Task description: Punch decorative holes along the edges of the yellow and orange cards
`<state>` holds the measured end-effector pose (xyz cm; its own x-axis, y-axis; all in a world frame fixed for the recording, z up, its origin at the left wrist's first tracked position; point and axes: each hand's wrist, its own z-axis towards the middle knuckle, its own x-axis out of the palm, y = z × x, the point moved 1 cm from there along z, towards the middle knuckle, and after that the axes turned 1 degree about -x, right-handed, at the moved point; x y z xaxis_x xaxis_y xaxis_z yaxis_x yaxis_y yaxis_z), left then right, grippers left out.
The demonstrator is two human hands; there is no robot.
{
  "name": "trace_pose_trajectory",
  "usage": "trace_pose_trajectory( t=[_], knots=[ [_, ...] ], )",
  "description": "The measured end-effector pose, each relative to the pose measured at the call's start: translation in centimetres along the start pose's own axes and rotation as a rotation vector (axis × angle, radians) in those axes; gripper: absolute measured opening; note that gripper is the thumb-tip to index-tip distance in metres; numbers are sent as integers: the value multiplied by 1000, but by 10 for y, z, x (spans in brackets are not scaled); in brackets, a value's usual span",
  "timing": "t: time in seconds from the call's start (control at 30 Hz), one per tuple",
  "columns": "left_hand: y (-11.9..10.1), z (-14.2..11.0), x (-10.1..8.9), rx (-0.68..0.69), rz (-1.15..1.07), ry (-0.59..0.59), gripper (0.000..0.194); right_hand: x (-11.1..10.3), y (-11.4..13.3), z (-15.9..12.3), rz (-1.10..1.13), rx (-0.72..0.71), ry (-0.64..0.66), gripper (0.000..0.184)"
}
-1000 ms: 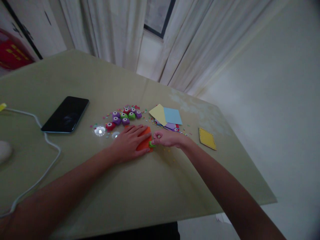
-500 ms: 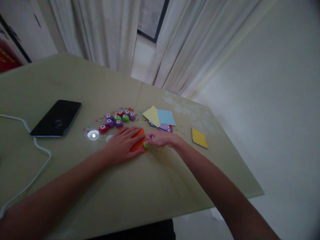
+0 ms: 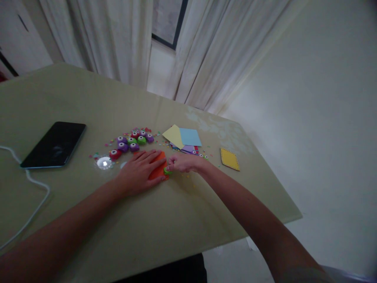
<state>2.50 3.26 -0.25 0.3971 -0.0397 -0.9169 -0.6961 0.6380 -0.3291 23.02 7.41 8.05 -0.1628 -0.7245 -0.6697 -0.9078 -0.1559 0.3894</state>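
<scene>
So, left hand (image 3: 137, 171) on orange paper (image 3: 158, 169); clear dish (image 3: 104, 162), contents unclear.

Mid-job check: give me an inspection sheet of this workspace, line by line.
Surface: pale green table, whitish patch toward the far right.
Things in hand: orange sheet, small green piece at its right edge.
Clutter: paper bits; red, purple and green eyed pieces; loose sheets; yellow card; tablet.
Hands: left hand flat on the orange sheet, fingers spread; right hand curled at the green piece, grip unclear.
Cables: white cable at left, running by the tablet.
Surroundings: curtains and window beyond, wall at right.
</scene>
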Motion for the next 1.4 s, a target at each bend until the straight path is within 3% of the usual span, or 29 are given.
trace_pose_trajectory(
  t=[0.2, 0.4, 0.53, 0.7, 0.8, 0.9, 1.0, 1.1, 1.23, 1.4],
  knots=[
    [0, 0, 0, 4, -4, -3, 71, 5, -7, -3, 42, -5, -69, 28],
    [2, 0, 0, 10, 12, 16, 69, 10, -17, -18, 227, -123, -232, 14],
    [2, -1, -1, 17, 30, 19, 69, 4, -27, -33, 73, 15, -323, 16],
    [0, 0, -2, 3, 16, 21, 70, -3, -28, -45, -56, 152, -526, 26],
    [-2, 1, -4, 31, 15, 38, 70, 1, -11, -36, -93, 107, -588, 25],
    [-5, 1, -7, 113, -18, 53, 71, 8, 14, -11, -116, -66, -608, 23],
    [-6, 0, -9, 191, -45, 38, 67, 11, 36, 21, -120, -253, -673, 34],
    [-7, 0, -10, 209, -56, 35, 66, 11, 49, 49, -129, -337, -733, 44],
    [-8, 1, -14, 199, -87, 43, 61, 8, 51, 64, -200, -232, -782, 24],
    [-9, 3, -15, 160, -106, 69, 64, 17, 26, 44, -225, -78, -842, 16]
  ],
)
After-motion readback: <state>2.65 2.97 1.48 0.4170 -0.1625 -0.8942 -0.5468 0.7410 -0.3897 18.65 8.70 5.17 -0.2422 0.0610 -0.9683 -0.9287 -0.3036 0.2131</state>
